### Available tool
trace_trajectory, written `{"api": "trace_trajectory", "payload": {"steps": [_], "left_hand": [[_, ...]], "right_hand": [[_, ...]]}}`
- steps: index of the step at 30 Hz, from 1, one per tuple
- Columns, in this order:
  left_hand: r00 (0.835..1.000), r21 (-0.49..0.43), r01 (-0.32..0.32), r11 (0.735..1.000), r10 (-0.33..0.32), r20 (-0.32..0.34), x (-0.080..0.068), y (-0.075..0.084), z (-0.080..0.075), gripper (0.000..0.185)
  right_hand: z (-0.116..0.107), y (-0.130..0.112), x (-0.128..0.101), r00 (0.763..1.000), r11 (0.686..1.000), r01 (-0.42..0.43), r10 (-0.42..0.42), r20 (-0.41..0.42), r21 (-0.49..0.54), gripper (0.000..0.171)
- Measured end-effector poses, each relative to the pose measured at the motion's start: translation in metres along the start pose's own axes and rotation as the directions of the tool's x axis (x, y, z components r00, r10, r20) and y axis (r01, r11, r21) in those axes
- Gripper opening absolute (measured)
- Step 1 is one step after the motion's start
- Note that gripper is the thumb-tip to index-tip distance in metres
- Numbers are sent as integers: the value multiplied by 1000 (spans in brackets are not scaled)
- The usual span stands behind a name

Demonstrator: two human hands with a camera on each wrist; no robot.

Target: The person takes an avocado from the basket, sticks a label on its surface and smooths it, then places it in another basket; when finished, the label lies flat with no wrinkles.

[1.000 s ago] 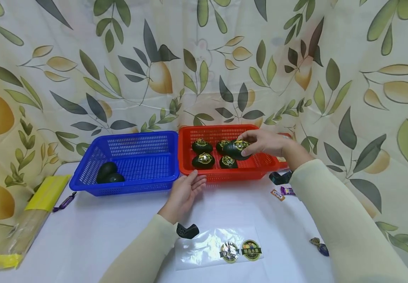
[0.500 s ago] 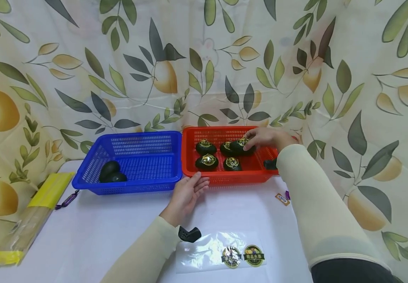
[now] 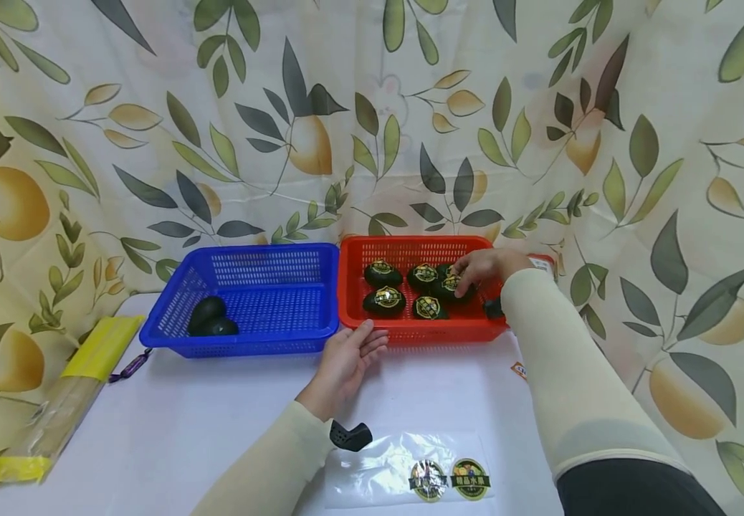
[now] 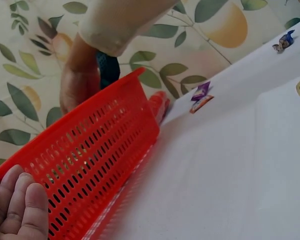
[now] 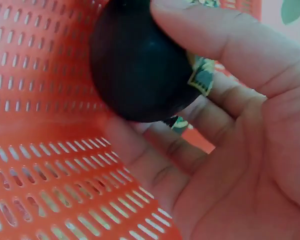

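Observation:
A red basket [image 3: 353, 315] [image 4: 90, 155] [image 5: 35, 150] stands at the back of the white table with several dark avocados [image 3: 383, 274] in it, each bearing a round sticker. My right hand [image 3: 484, 266] [image 5: 230, 140] reaches into the basket and grips one dark avocado [image 3: 454, 287] [image 5: 140, 70], fingers and thumb curled round it. My left hand [image 3: 349, 357] [image 4: 17, 207] lies with straight fingers against the basket's near wall. A blue basket [image 3: 282, 337] to the left holds two dark avocados [image 3: 209, 317] without stickers showing.
A clear sheet with two round stickers [image 3: 449, 479] lies on the table near me. A long yellow-ended packet [image 3: 62, 398] lies at the left edge. Small sweets [image 4: 201, 97] lie right of the red basket. A leaf-patterned cloth [image 3: 372, 115] hangs behind.
My right hand has carried the avocado lower and deeper into the red basket, down among the others. My left hand stays against the basket's front.

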State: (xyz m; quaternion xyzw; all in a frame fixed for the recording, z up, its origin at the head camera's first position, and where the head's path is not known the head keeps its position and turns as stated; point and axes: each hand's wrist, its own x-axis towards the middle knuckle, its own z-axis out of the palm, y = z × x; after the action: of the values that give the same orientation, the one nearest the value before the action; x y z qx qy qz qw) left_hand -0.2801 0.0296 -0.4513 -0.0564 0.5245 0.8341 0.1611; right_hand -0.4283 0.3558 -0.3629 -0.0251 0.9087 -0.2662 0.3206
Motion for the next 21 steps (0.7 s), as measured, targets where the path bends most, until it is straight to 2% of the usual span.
{"api": "trace_trajectory", "payload": {"steps": [3,6,8,10,15,18,21], "left_hand": [[1000,0,-1,1000,1,-4,-1,-1,0,47],[1000,3,5,1000,-5,-1,-2,-1,0,49],[1000,0,9,1000,-9,3,-3,-1,0,48],[1000,-4,10,1000,-10,3,-3,0,0,45],[999,26,-3,1000,2,33,-4,1,-2,43],[997,113,-3,994,-6,82,-7,1,-11,42],[993,232,-3,973,-25,117,-15,4,-30,40]], "right_hand": [[4,-2,-4,997,997,-73,73,3,-24,70],[7,-2,-8,989,989,-146,145,11,11,71],[8,-3,-9,988,988,-154,154,21,17,70],[8,-5,-12,990,990,-144,144,-4,-8,70],[10,-18,-16,995,990,-34,21,-100,-139,60],[13,-30,-15,980,962,28,-80,-180,-273,51],[17,-49,-15,961,940,76,-158,-227,-334,46]]}}
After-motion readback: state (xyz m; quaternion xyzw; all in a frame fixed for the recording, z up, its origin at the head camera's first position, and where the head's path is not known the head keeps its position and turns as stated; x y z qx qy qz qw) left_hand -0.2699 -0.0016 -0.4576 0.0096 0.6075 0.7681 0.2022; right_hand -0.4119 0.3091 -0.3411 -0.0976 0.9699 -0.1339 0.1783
